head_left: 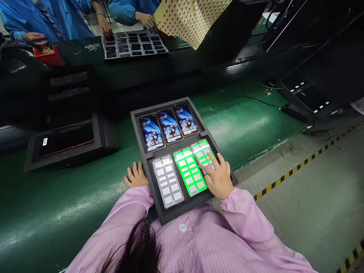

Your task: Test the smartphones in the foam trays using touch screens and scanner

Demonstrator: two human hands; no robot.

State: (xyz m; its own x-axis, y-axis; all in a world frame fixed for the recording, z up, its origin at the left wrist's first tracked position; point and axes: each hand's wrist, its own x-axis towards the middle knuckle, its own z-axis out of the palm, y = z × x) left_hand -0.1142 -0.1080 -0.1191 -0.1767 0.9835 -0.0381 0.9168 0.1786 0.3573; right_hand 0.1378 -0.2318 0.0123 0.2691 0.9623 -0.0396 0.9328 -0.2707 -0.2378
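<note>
A black foam tray [135,129] lies tilted on the green bench before me, close to my body. Three phones in its far row, one of them a lit phone [170,127], show home screens reading 12:26. In the near row, a phone [167,182] shows white and grey blocks. The middle phone [190,172] and the right phone [202,148] have green on their screens. My right hand [220,180] is over the right phone, fingers apart, with fingertips at its screen. Flat on the bench left of the tray rests my left hand [137,176], fingers spread and holding nothing.
Left stand stacked black trays [68,151] with a dark phone [68,140]. Across the bench, co-workers in blue sleeves handle a compartment tray [136,57] beside a red bin [49,57]. A spotted yellow sheet [184,19] hangs above. A cable [261,102] lies at right.
</note>
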